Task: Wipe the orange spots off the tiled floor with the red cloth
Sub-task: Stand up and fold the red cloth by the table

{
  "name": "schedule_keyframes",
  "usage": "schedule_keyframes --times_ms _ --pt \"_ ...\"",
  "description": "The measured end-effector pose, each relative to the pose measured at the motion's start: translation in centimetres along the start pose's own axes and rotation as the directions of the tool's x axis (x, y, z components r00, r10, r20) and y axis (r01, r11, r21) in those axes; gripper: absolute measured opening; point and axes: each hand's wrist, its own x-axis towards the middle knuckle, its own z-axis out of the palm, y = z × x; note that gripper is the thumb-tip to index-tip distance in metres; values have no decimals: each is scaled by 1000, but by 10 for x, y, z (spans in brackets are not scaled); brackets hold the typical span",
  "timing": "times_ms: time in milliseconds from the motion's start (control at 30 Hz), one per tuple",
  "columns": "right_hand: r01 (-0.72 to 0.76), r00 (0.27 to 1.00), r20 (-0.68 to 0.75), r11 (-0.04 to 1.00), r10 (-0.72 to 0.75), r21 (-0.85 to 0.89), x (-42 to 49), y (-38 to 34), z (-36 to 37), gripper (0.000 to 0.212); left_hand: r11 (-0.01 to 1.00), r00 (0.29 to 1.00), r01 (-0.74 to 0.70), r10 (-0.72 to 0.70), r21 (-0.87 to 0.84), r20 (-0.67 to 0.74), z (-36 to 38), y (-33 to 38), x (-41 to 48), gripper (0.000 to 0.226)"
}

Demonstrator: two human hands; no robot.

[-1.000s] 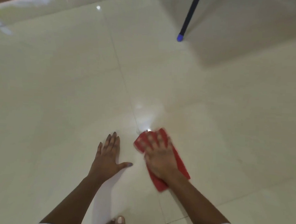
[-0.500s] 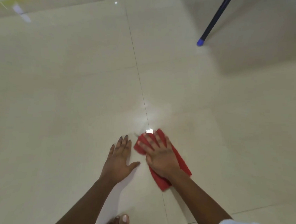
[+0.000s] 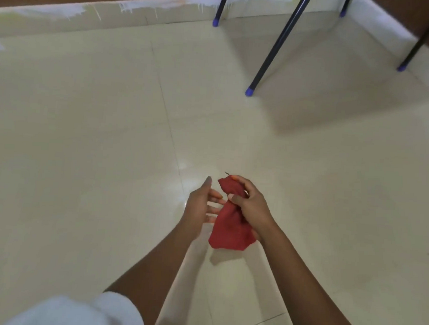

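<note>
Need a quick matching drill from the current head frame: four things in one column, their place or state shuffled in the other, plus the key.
Things:
1. crumpled red cloth
2. right hand
3. left hand
4. dark metal chair leg with blue foot cap

States:
A. standing on the cream tiled floor, far right of view
B. fingers spread open, beside the cloth
C. closed around the cloth's upper part
D. bunched and hanging above the floor

Pairs: 1-D, 2-C, 3-B, 4-A
</note>
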Motion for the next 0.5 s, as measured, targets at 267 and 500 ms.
schedule_keyframes --times_ms 267,500 --pt "-44 998 -29 919 60 392 -34 -147 -52 65 999 882 31 -13 -29 471 36 131 -40 38" --pt "-117 985 -82 935 152 335 -104 -280 -71 28 974 889 27 80 -227 450 41 262 -144 26"
